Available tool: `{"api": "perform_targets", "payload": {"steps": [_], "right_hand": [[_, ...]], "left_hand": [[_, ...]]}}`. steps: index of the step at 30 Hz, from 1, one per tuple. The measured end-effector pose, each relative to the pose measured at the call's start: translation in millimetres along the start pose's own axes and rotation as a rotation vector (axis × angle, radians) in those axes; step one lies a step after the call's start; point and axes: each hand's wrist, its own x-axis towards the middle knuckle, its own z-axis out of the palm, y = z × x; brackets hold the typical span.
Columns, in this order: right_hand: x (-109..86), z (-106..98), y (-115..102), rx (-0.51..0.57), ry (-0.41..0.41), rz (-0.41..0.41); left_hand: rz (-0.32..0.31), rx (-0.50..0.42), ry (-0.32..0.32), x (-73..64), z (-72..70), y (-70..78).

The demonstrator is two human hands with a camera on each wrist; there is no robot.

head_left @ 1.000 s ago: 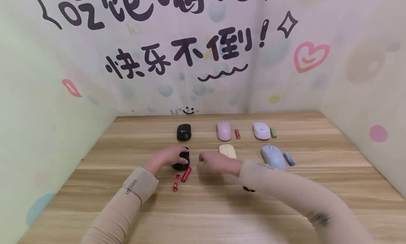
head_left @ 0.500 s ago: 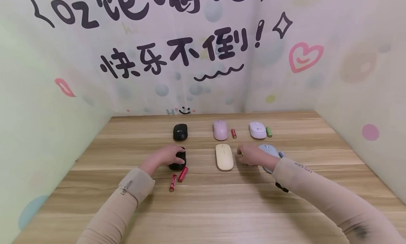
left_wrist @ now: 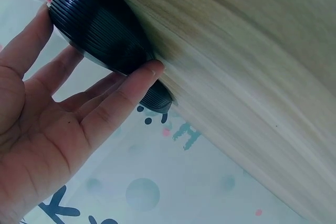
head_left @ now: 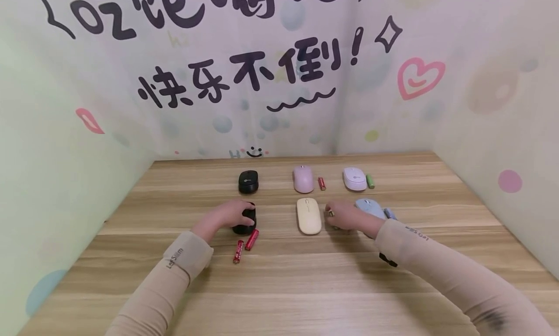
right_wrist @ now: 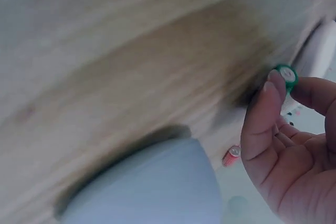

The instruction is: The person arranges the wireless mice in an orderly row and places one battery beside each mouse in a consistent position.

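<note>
My left hand [head_left: 223,216] holds the nearer black mouse [left_wrist: 97,24] by its sides, thumb and fingers around it, on the table. Two red batteries [head_left: 252,240] lie just in front of that mouse. My right hand [head_left: 346,215] is low over the table, between the cream mouse [head_left: 308,216] and the light blue mouse [head_left: 369,207]. Thumb and fingertips pinch a small battery with a green-rimmed end [right_wrist: 287,74], seen in the right wrist view; most of its body is hidden by the fingers.
At the back stand another black mouse [head_left: 248,181], a pink mouse [head_left: 303,179] with a red battery [head_left: 321,183], and a pale lilac mouse [head_left: 354,179] beside a green battery [head_left: 370,181]. A blue battery [head_left: 390,214] lies right of the blue mouse. Walls enclose the wooden table [head_left: 279,282].
My right hand has moved rightward, from left of the cream mouse to its right side, and has stayed about there since half a second ago. The left hand keeps its hold on the black mouse.
</note>
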Motion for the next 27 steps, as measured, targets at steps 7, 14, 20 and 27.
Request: {"api": "perform_targets", "payload": {"steps": [7, 14, 20, 27], "right_hand": [[-6.7, -19, -38, -0.044, 0.088, -0.098], [-18.6, 6, -109, -0.094, 0.047, -0.300], [-8.8, 32, -145, -0.203, 0.025, -0.498], [8.1, 46, -156, -0.294, 0.032, -0.503]], "left_hand": [[-0.012, -0.017, -0.001, -1.2, -0.2, -3.2], [-0.021, -0.004, -0.006, -0.7, -1.1, -5.2], [-0.015, 0.003, 0.001, -1.7, -1.7, -4.0], [0.026, 0.023, 0.014, -3.3, -0.8, -1.8]]}}
